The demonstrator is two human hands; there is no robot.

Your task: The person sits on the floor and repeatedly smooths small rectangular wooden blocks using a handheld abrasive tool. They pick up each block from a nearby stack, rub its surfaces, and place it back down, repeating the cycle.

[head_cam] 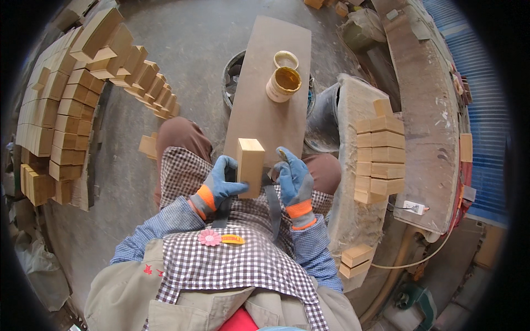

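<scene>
My left hand [223, 182], in a blue and grey glove with an orange cuff, grips a light wooden box [249, 169] by its lower left part. The box stands tall before my lap, at the near end of a brown board [265, 120]. To its right is my right hand [292, 178], gloved alike, its fingers bent and raised; a small thing may be between thumb and fingers, too unclear to name. Farther along the board, an open tub [283, 85] shows yellow-brown paste inside, with a round lid [286, 60] just behind it.
Many wooden boxes [45, 99] are stacked at the left, and a stepped row [145, 76] curves across the floor. On a covered bench [348, 165] at the right stand more boxes [387, 155]. A dark bucket [325, 120] is beside the board. A power strip [415, 207] lies farther right.
</scene>
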